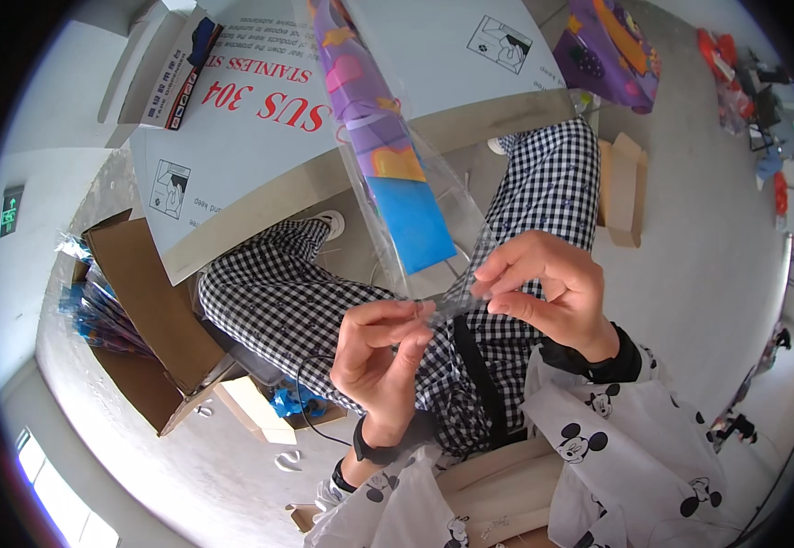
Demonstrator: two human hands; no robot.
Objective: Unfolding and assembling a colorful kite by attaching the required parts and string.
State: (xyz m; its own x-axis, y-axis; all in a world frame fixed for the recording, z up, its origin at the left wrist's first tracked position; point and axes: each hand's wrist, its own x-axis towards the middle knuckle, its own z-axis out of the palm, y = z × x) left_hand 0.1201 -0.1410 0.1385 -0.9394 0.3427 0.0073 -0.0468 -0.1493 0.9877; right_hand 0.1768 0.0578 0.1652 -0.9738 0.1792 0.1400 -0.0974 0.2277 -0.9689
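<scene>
A long clear plastic bag (462,216) hangs over the table edge toward my lap. Inside lies a folded, colourful printed item (411,224), purple with orange and pink shapes and a plain blue end. My left hand (380,352) pinches one corner of the bag's near end between thumb and fingers. At the other corner, my right hand (554,285) holds the film by its fingertips, thumb and index close together. Between both hands the clear film (456,301) is stretched and wrinkled. The bag's far end runs out of the top of the view.
The table (260,173) has a film-covered top with printed drawings. A small box (170,87) stands at its left, a purple printed package (609,55) at its right. An open carton (136,320) holds plastic-wrapped items on the left. Smaller cartons (623,187) and scissors (203,411) are lower down.
</scene>
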